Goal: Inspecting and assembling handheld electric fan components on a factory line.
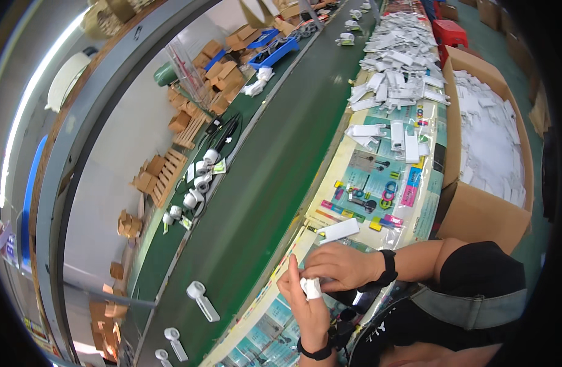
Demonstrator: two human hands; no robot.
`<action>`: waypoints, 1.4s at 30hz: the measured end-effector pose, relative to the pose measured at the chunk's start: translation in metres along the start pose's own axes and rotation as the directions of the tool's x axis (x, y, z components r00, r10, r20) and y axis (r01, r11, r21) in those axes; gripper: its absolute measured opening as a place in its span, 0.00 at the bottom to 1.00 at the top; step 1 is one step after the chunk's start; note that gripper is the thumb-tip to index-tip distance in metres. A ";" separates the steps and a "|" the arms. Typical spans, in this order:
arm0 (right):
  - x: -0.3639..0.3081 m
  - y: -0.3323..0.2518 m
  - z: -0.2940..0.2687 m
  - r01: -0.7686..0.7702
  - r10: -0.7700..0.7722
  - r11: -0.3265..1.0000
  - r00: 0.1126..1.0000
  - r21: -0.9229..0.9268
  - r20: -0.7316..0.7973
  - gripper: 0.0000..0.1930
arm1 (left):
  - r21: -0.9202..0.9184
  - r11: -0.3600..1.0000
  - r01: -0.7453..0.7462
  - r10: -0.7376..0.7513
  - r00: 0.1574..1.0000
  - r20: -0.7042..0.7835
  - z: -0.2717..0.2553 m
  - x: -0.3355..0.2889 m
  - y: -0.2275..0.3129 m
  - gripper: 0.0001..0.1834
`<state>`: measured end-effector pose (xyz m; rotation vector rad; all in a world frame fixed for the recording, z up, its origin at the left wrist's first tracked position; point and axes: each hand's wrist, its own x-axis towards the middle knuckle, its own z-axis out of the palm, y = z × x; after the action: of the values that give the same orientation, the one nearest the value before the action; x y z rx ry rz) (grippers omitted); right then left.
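Low in the head view, my two hands are together over the front edge of the bench. A small white piece (311, 288) sits between them; its exact kind is partly hidden by my fingers. My left hand (300, 301) is closed around the piece from below, with one finger pointing up. Bent over it from the right, my right hand (345, 266) pinches at the same piece. Just beyond my hands, a flat white plastic cover (339, 231) lies on the printed bench surface (369, 165).
Left of the bench runs a green conveyor belt (256, 202) carrying white handheld fans (201, 300). White plastic covers (397, 61) pile up at the bench's far end. A cardboard box (486, 205) full of white parts stands at right. Cabled white devices (195, 197) line the belt's far side.
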<state>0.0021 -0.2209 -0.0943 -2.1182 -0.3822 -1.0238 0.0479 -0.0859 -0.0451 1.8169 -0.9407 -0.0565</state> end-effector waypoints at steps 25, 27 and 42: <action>0.000 0.019 0.001 -0.003 -0.029 0.939 0.996 -0.343 -0.087 0.07 | 0.307 0.946 -0.106 0.129 0.990 -0.057 0.029 0.011 -0.030 0.15; 0.005 0.015 -0.002 0.009 -0.044 0.926 0.996 -0.379 -0.084 0.08 | 0.239 0.951 -0.194 0.214 0.975 -0.061 0.027 0.014 -0.031 0.15; 0.006 0.014 -0.004 -0.059 0.034 0.956 0.995 -0.286 -0.092 0.08 | -0.546 0.816 0.189 -0.325 0.931 -0.163 0.010 0.024 -0.049 0.18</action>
<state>0.0110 -0.2333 -0.0953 -2.3171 -0.1451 -1.1991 0.0878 -0.1008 -0.0800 1.3840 -0.4291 -0.2283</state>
